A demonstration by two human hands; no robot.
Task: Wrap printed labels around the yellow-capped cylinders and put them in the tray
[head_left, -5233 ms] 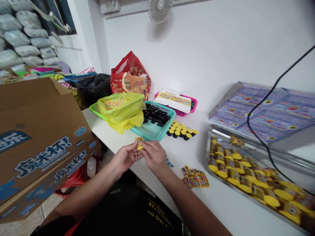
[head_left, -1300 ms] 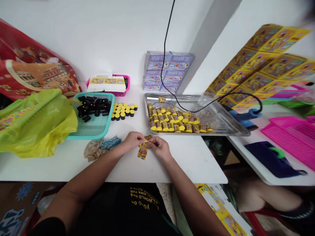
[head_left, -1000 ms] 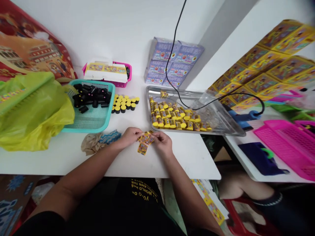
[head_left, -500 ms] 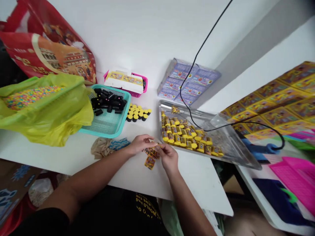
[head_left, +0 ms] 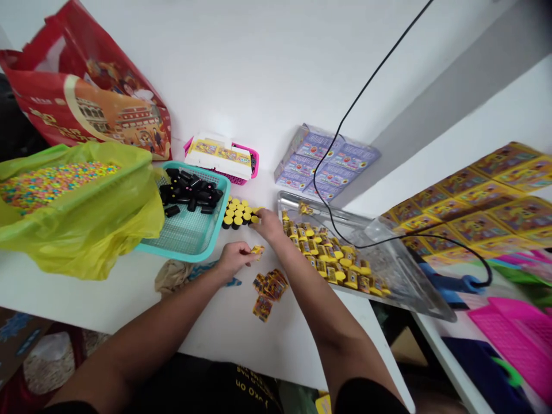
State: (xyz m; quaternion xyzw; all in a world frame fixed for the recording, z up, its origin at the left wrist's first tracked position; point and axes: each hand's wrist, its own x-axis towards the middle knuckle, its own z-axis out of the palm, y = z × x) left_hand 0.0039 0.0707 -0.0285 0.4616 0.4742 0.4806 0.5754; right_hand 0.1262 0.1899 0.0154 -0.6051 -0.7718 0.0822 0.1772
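Note:
My left hand (head_left: 234, 259) pinches a small yellow printed label (head_left: 257, 249) between thumb and fingers, above the white table (head_left: 224, 328). Farther forward, my right hand (head_left: 267, 225) has its fingers closed at the right end of a cluster of small black canisters with yellow lids (head_left: 237, 213); the canister there is partly covered by the fingers. A loose pile of printed labels (head_left: 272, 286) lies between my forearms. To the right, a metal tray (head_left: 414, 293) bears many yellow-wrapped canisters (head_left: 328, 253).
A teal basket (head_left: 190, 244) holds black tubes. A yellow-green bag (head_left: 129, 218) lines a container of colourful candies (head_left: 56, 181). Crumpled cloth (head_left: 172, 277) lies by my left forearm. Purple boxes (head_left: 325, 161) lean at the wall; a black cable (head_left: 345, 115) crosses the tray.
My hands have parted. The right has moved forward from the label pile to the canisters; the left has shifted slightly left, holding a label. The view has tilted slightly upward.

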